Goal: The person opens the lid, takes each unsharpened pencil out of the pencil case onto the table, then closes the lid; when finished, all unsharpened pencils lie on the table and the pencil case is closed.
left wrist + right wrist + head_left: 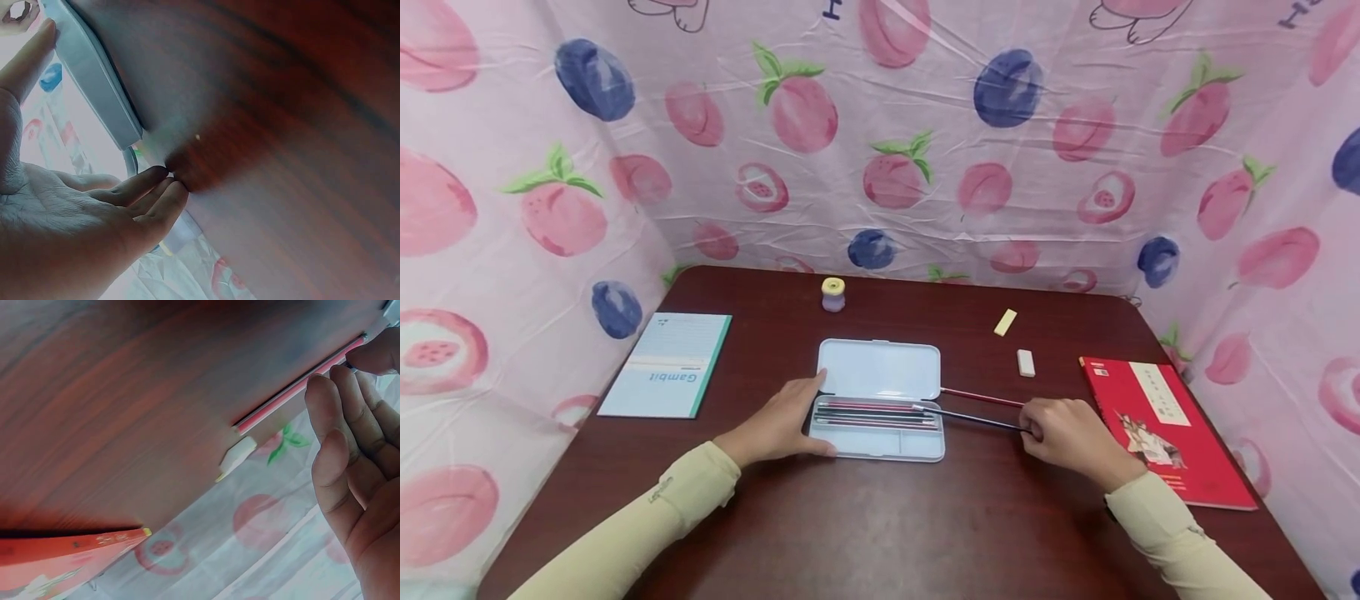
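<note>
A pale blue pencil case (880, 371) lies with its lid raised back, and several dark and red-striped pencils (865, 414) fill its rear compartment. My left hand (778, 425) spans the case's left end, its extended thumb touching the case side (94, 81) in the left wrist view, other fingertips at the tabletop. With thumb and fingers, my right hand (1067, 433) pinches a dark pencil (973, 418) whose far end reaches over the case's right edge. Behind it a red pencil (981, 397) lies on the table, from the lid's corner to the right knuckles.
A white eraser (1026, 363) and a yellow strip (1005, 322) lie behind the right hand. At the right is a red book (1172, 442); at the left, a light blue notebook (662, 367). A small yellow-and-purple item (832, 294) stands at the back.
</note>
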A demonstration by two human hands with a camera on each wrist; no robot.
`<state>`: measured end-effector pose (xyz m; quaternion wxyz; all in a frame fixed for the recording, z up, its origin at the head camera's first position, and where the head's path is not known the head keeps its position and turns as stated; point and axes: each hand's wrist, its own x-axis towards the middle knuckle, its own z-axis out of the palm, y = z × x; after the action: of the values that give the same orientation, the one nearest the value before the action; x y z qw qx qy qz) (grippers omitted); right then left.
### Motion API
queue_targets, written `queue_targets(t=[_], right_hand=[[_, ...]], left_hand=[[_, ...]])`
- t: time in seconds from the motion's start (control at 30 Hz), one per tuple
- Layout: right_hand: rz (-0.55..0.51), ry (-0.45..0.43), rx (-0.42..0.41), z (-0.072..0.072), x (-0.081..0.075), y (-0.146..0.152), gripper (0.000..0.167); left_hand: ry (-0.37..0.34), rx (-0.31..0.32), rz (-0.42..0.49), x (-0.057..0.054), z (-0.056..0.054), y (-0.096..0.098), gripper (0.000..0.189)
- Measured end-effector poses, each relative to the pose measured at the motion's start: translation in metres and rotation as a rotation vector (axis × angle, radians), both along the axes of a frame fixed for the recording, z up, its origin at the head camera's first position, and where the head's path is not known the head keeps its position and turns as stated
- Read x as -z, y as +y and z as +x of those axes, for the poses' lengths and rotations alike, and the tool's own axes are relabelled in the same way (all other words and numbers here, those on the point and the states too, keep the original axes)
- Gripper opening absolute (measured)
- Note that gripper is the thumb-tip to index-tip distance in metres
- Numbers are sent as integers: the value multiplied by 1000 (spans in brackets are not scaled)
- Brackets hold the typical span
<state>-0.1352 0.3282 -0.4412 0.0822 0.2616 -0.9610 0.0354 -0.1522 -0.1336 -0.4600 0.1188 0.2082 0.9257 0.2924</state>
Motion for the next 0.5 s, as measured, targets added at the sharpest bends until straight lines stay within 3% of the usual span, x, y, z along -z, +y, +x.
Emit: queue_targets(t=[0.5], right_hand=[[14, -34, 70, 6, 1, 28, 31]], left_hand=[[-1, -6, -8, -2, 1, 1, 128]])
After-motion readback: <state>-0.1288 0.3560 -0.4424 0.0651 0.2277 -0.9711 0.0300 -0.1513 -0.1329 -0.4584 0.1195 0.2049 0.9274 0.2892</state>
